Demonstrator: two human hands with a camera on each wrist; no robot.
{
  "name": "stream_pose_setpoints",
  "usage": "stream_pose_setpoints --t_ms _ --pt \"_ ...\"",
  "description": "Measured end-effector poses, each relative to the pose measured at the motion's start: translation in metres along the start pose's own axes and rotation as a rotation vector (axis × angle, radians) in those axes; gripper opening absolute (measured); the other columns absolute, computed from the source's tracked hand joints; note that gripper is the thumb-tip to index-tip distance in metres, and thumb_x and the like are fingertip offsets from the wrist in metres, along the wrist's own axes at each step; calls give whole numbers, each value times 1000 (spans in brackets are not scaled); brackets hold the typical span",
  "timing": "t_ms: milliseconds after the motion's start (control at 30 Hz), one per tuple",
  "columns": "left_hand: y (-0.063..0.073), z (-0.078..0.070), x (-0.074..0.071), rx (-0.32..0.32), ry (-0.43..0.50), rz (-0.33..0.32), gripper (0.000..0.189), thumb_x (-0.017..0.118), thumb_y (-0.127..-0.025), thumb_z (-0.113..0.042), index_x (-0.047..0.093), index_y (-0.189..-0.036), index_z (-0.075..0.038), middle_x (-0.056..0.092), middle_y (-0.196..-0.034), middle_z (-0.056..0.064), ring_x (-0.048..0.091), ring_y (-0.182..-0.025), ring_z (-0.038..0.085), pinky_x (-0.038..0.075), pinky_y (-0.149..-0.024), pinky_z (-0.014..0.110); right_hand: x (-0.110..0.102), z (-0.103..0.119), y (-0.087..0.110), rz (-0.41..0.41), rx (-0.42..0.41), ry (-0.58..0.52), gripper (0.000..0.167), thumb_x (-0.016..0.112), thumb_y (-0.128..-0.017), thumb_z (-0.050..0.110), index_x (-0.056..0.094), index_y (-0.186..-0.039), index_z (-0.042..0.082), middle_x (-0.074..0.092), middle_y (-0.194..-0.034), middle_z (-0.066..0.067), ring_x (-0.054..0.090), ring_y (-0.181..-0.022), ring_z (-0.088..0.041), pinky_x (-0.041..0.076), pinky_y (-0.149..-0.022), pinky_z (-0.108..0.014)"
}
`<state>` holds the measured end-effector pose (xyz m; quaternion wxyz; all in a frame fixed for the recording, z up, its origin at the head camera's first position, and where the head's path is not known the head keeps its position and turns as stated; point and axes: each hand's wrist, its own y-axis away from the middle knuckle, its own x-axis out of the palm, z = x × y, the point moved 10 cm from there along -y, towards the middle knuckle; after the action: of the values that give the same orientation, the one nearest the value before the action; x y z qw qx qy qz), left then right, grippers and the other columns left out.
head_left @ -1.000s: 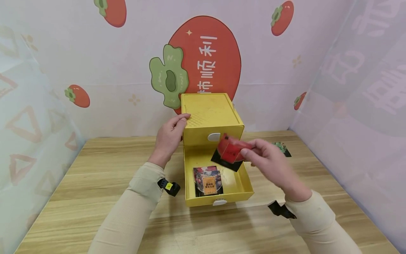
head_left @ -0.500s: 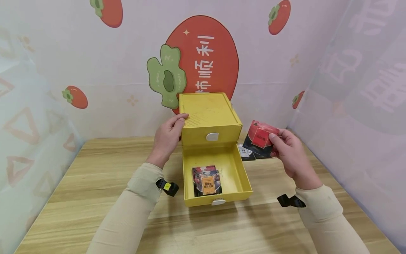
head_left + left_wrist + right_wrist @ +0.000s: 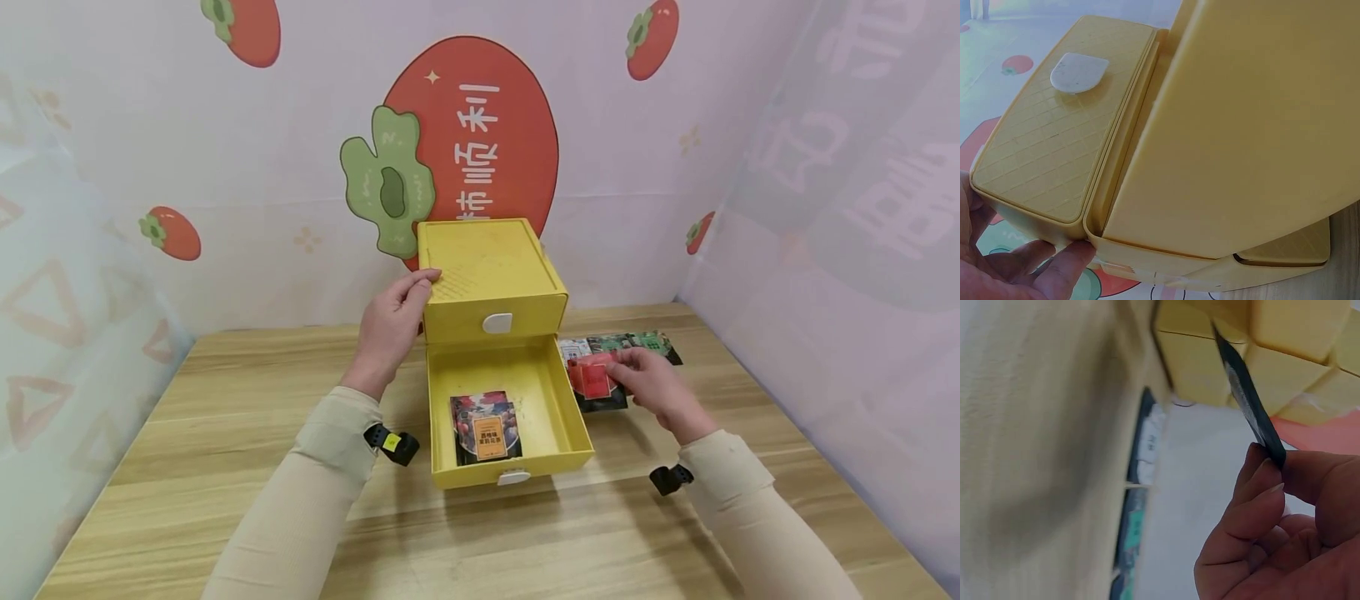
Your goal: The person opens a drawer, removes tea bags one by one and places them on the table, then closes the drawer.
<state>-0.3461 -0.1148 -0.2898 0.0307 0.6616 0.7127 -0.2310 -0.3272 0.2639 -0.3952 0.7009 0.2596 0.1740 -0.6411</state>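
A yellow two-tier drawer box [image 3: 491,258] stands mid-table. Its lower drawer [image 3: 536,379] is pulled out, with orange-labelled tea packets [image 3: 486,429] lying in it. At the box's upper left edge, my left hand [image 3: 390,329] grips the corner; in the left wrist view its fingertips [image 3: 1075,259] touch the side. Right of the drawer, my right hand [image 3: 654,385] pinches a red and black tea packet [image 3: 596,381] between thumb and fingers. Seen edge-on in the right wrist view, this packet [image 3: 1247,394] is held above the table.
Behind the held packet, a white packet [image 3: 574,348] and green packets [image 3: 654,342] lie in a row on the wooden table [image 3: 255,467]. The upper drawer [image 3: 525,315] is closed. A patterned backdrop [image 3: 300,150] rises behind the table.
My right hand carried the red packet from above the open drawer out to the right, then lowered it beside the drawer near the other packets. My left hand kept its place on the box.
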Motion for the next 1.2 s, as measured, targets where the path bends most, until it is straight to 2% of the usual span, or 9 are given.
stream_pose_setpoints --t_ms 200,467,567,700,833,967,1200 --pt "0 -1 -1 8 -6 -1 42 46 -108 -47 68 -139 -29 63 -144 -5 58 -111 22 45 -86 38 16 -14 -8 28 40 19 32 61 -105 22 61 -121 -6 61 -93 -6 52 -75 -15 47 -60 -29" --pt "-1 -1 -1 7 -10 -4 42 46 -108 -47 69 -139 -29 63 -144 -5 57 -115 21 44 -90 38 25 -22 -17 61 85 49 27 62 -102 18 62 -114 -6 52 -69 1 46 -58 -10 40 -53 -24" --pt "0 -1 -1 5 -8 -1 42 46 -108 -48 69 -139 -29 63 -145 -5 57 -115 21 44 -90 39 25 -25 -21 61 72 162 25 64 -101 21 65 -107 -3 53 -72 0 48 -63 -13 40 -58 -26" --pt "0 -1 -1 4 -8 -1 42 46 -108 -48 68 -139 -29 63 -144 -5 57 -114 21 44 -89 39 25 -27 -26 50 36 319 24 66 -100 26 65 -88 4 57 -76 -3 52 -73 -18 41 -64 -30" --pt "0 -1 -1 5 -11 -5 42 46 -108 -47 69 -139 -29 64 -141 -4 57 -111 22 45 -87 39 26 -33 -31 59 58 378 34 66 -100 29 57 -72 12 54 -69 -1 52 -67 -18 41 -61 -29" --pt "-1 -1 -1 7 -14 -7 42 46 -108 -47 69 -139 -29 65 -138 -3 59 -106 22 47 -82 38 28 -41 -34 77 101 394 36 65 -101 30 55 -70 14 53 -67 0 52 -64 -17 41 -59 -28" --pt "-1 0 0 15 -13 -10 42 46 -108 -48 69 -139 -29 65 -140 -4 60 -105 22 48 -80 38 28 -46 -37 82 130 418 33 64 -101 28 59 -74 11 56 -68 -1 54 -64 -17 43 -58 -28"
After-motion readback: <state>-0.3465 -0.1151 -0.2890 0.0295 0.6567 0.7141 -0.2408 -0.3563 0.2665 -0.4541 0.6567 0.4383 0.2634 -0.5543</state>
